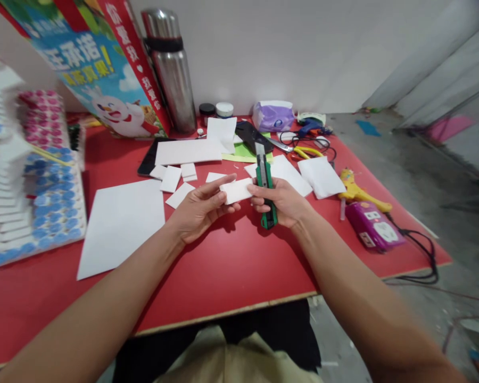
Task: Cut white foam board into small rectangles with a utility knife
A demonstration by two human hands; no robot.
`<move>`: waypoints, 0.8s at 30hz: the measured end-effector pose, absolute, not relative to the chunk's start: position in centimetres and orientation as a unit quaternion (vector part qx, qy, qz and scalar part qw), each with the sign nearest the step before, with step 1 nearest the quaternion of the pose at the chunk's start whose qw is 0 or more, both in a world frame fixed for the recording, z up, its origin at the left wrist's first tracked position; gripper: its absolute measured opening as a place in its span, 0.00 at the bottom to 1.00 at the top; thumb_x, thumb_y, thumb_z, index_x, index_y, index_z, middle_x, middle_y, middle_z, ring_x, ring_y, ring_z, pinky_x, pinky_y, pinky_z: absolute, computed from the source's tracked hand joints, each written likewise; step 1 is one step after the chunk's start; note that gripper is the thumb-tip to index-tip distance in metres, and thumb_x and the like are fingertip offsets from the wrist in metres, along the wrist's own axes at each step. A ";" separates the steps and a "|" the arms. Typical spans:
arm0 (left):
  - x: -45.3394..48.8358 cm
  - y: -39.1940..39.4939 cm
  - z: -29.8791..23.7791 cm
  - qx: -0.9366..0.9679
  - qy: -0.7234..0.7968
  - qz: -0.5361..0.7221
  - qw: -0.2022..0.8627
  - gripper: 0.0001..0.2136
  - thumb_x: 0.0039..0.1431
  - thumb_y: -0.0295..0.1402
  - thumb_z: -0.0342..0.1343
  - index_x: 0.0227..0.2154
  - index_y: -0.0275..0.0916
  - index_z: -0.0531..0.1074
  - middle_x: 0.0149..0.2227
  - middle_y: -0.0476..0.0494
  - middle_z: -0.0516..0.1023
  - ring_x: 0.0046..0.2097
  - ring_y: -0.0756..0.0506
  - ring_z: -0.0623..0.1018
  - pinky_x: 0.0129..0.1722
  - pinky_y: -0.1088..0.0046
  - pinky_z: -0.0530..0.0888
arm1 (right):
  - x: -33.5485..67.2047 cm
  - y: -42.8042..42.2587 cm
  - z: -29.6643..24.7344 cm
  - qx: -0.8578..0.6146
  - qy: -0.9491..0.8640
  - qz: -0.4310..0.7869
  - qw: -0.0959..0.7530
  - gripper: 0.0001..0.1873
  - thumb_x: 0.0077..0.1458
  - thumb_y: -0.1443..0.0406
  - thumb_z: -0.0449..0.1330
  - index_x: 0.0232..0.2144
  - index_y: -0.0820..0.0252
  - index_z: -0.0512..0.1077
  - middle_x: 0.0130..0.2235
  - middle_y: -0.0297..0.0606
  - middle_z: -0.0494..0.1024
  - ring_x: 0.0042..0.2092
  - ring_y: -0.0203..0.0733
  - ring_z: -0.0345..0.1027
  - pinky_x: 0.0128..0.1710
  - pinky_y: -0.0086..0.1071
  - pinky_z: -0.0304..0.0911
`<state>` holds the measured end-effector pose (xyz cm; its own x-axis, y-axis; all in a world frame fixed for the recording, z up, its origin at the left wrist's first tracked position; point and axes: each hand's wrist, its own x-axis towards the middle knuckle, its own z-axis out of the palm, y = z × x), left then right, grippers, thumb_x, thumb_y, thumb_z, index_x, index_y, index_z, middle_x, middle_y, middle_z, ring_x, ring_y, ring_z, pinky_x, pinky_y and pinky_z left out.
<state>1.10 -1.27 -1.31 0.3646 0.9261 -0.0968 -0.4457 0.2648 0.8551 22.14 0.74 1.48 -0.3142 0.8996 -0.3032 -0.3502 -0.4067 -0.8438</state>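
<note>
A small white rectangular foam board piece (236, 191) is held between both hands above the red table (223, 276). My left hand (201, 210) pinches its left end between thumb and fingers. My right hand (281, 202) grips the right end with thumb and forefinger. The same right hand also holds a green utility knife (264, 183), upright in the palm, its blade pointing away from me. Several small white pieces (171, 179) lie just beyond my left hand, near a longer white strip (188, 152).
At left lie a white sheet (123, 223) and a model with blue and pink rosettes (54, 197). A steel thermos (171, 74) stands behind beside a printed carton (104, 69). At right are a yellow glue gun (359, 191), a purple box (373, 226) with cable, and yellow-handled pliers (307, 152).
</note>
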 end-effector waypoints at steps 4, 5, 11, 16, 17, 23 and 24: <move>1.2 -1.4 -1.1 0.381 0.303 0.471 0.735 0.22 0.51 0.36 0.74 0.50 0.47 0.82 0.39 0.46 0.84 0.37 0.48 0.84 0.48 0.64 0.81 | 22.1 0.7 1.6 -0.403 -0.348 0.730 0.429 0.27 0.36 0.65 0.81 0.32 0.62 0.69 0.24 0.25 0.67 0.24 0.26 0.58 0.19 0.20 0.49; 1.2 -1.5 -1.0 0.384 0.301 0.472 0.735 0.21 0.52 0.36 0.74 0.50 0.47 0.82 0.39 0.46 0.84 0.37 0.47 0.84 0.48 0.63 0.82 | 22.1 0.6 1.6 -0.404 -0.349 0.728 0.430 0.27 0.36 0.65 0.81 0.33 0.62 0.69 0.24 0.25 0.67 0.24 0.27 0.58 0.19 0.21 0.49; 1.2 -1.5 -1.1 0.399 0.281 0.477 0.732 0.18 0.55 0.34 0.72 0.50 0.48 0.82 0.42 0.46 0.85 0.39 0.46 0.84 0.47 0.64 0.82 | 22.0 0.6 1.7 -0.405 -0.360 0.716 0.440 0.29 0.35 0.64 0.81 0.33 0.61 0.68 0.24 0.25 0.67 0.24 0.27 0.58 0.19 0.21 0.49; 0.4 -1.2 -0.9 0.473 0.348 0.426 0.688 0.23 0.61 0.42 0.66 0.58 0.44 0.76 0.37 0.42 0.84 0.40 0.43 0.84 0.44 0.60 0.82 | 22.0 0.7 1.5 -0.432 -0.360 0.702 0.438 0.28 0.33 0.65 0.81 0.30 0.61 0.67 0.22 0.25 0.65 0.23 0.27 0.57 0.18 0.21 0.48; 0.2 -1.2 -0.8 0.509 0.379 0.417 0.651 0.23 0.64 0.43 0.64 0.59 0.43 0.76 0.37 0.42 0.83 0.39 0.43 0.84 0.43 0.59 0.81 | 22.0 0.7 1.4 -0.443 -0.359 0.696 0.436 0.27 0.33 0.66 0.81 0.29 0.60 0.67 0.22 0.25 0.64 0.23 0.27 0.56 0.18 0.21 0.48; 0.1 -1.6 0.4 0.744 0.456 0.442 0.207 0.10 0.67 0.36 0.59 0.45 0.38 0.79 0.46 0.39 0.81 0.50 0.41 0.79 0.54 0.58 0.75 | 21.9 0.5 1.4 -0.478 -0.372 0.670 0.429 0.21 0.39 0.68 0.77 0.27 0.60 0.67 0.19 0.25 0.63 0.21 0.27 0.55 0.17 0.22 0.47; 0.4 -1.8 0.6 0.769 0.441 0.432 0.166 0.08 0.67 0.35 0.58 0.44 0.38 0.78 0.46 0.39 0.81 0.50 0.41 0.78 0.54 0.58 0.74 | 21.8 0.5 1.4 -0.481 -0.375 0.667 0.427 0.20 0.40 0.68 0.76 0.27 0.60 0.67 0.19 0.25 0.63 0.21 0.27 0.54 0.16 0.22 0.48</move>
<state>0.35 -1.81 0.55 0.2367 0.8223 0.5175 0.5348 -0.5550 0.6372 21.76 0.46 1.39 -0.1714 0.9314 -0.3211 -0.2089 -0.3529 -0.9121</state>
